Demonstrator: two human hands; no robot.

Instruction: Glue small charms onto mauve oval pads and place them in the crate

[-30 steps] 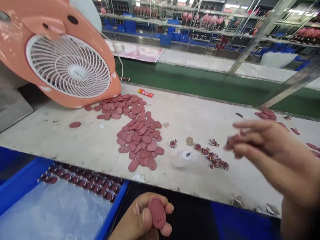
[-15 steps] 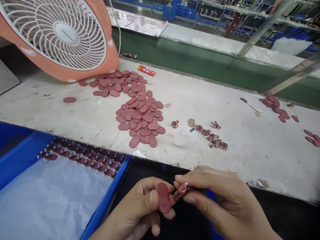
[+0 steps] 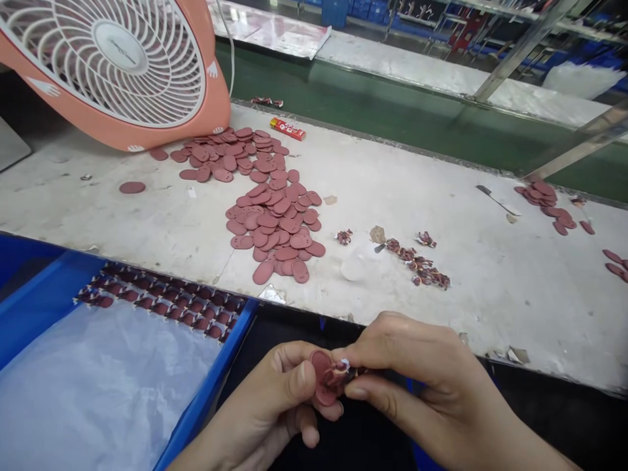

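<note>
Between the thumb and fingers of my left hand (image 3: pixel 279 392) is a flat, dark-red oval piece (image 3: pixel 320 362), held upright with its face toward me. My right hand (image 3: pixel 417 373) pinches a small dark-red strappy part (image 3: pixel 339 371) with a whitish tip. This part lies across the front of the oval piece and covers its middle; I cannot tell how the two are joined. On the bench beyond my hands lies a big heap of similar oval pieces (image 3: pixel 277 222). Right of it are several loose strappy parts (image 3: pixel 417 263).
An orange fan (image 3: pixel 213 98) stands at the back left. A small red-and-yellow packet (image 3: pixel 287 129) lies behind the heap. At lower left, a blue bin (image 3: pixel 206 386) holds a plastic sheet (image 3: pixel 93 386) and rows of strapped pieces (image 3: pixel 171 304). More oval pieces (image 3: pixel 542 196) lie far right.
My right hand has moved left, bringing the strappy part from beside the oval piece to across its face. The left hand keeps its hold. The camera view has shifted slightly.
</note>
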